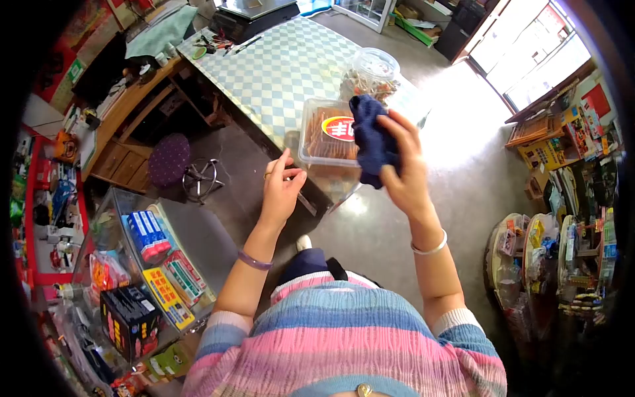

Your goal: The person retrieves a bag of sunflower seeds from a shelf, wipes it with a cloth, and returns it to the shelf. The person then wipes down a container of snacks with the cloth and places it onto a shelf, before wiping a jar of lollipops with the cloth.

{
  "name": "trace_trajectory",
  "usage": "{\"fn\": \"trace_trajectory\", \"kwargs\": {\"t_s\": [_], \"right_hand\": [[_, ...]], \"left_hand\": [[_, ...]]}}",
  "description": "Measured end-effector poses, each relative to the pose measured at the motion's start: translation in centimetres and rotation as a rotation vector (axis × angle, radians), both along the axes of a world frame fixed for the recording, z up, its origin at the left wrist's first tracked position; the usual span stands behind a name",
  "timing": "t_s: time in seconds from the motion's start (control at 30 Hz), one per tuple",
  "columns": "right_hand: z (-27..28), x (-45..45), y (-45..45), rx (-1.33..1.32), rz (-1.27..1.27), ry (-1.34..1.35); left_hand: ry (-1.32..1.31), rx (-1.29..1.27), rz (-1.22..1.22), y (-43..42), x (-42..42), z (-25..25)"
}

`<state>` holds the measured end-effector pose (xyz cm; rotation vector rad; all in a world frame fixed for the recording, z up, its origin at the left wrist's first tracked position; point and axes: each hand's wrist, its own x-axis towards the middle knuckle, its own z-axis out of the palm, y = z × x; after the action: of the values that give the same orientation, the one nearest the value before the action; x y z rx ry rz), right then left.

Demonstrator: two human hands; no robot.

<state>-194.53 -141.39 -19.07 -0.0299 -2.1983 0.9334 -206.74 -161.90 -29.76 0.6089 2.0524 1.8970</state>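
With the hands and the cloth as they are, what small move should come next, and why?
Probably, bring the left hand to the plastic box and steady it. That hand looks empty and is near the box's corner, the right hand grips the dark blue cloth, and the box appears close to the edge of the table.

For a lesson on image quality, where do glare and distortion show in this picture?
Head view: glare washes out parts of the doorway and nearby floor; same view: outlines seem to bow near the black borders, fisheye-like; same view: the dark blue cloth shows no strong glare.
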Motion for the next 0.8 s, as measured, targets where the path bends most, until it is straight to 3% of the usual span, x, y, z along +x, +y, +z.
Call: {"fn": "trace_trajectory", "kwargs": {"t_s": [0.1, 0.2, 0.43, 0.63, 0.8], "right_hand": [[-5.3, -5.6, 0.2, 0.181, 0.045, -0.382], [-5.3, -8.0, -1.9, 0.362, -0.119, -0.329], [-5.3, -15.5, -0.2, 0.428, 0.073, -0.29], [-4.7, -10.6, 4.0, 0.45, 0.1, -0.342], [-4.0, -6.6, 8.2, 0.441, -0.118, -0.491]], "left_hand": [[-0.057, 0.053, -0.026, 1.6, -3.0, -1.3], [-0.279, 0.172, -0.111, 2.5, -3.6, 0.2], [-0.459, 0.25, -0.134, 2.1, -3.7, 0.3], [-0.502, 0.297, -0.09, 2.4, -3.2, -0.2], [-0.496, 0.308, -0.095, 2.4, -3.3, -0.3]]}}
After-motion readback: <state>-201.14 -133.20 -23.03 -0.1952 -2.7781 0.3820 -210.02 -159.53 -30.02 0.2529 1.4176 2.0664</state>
